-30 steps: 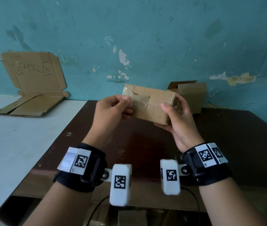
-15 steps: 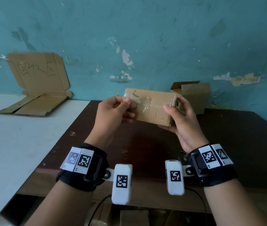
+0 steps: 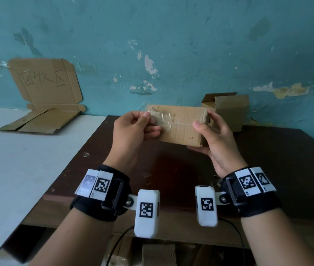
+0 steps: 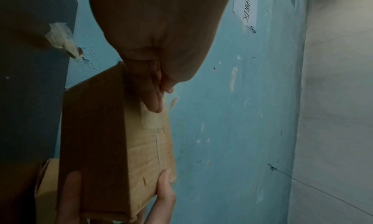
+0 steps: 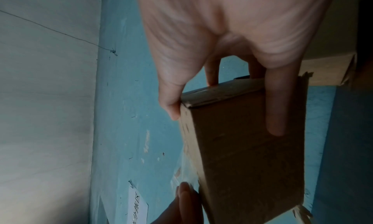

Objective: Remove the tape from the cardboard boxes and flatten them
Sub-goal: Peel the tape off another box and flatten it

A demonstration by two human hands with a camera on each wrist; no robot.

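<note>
Both hands hold a small cardboard box (image 3: pixel 181 125) in the air above the dark bench (image 3: pixel 267 160). The right hand (image 3: pixel 215 139) grips its right end, thumb in front and fingers behind. The left hand (image 3: pixel 131 131) pinches the clear tape (image 3: pixel 162 118) at the left end.
</note>
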